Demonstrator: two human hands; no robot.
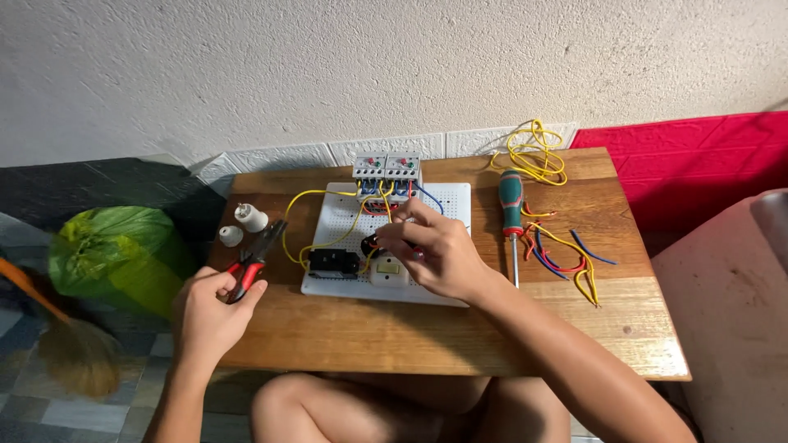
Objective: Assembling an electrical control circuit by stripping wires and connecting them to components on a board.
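Observation:
On a low wooden table [394,336] lies a white perforated board [450,201] carrying two grey breaker-like modules [387,168], a black block [332,262], a white switch [387,272] and yellow, red and blue wires. My left hand [209,308] grips the red-and-black handles of pliers [256,258] at the board's left edge, jaws pointing away. My right hand [431,250] rests over the board's middle, fingers pinched on wiring next to a small dark part [369,242]; what it pinches is partly hidden.
A green-and-red screwdriver [511,217] lies right of the board. Loose wire pieces [566,258] and a yellow wire coil [533,156] lie nearby. Two white lamp holders [242,226] stand at left. A green bag [115,250] and broom [70,349] sit on the floor.

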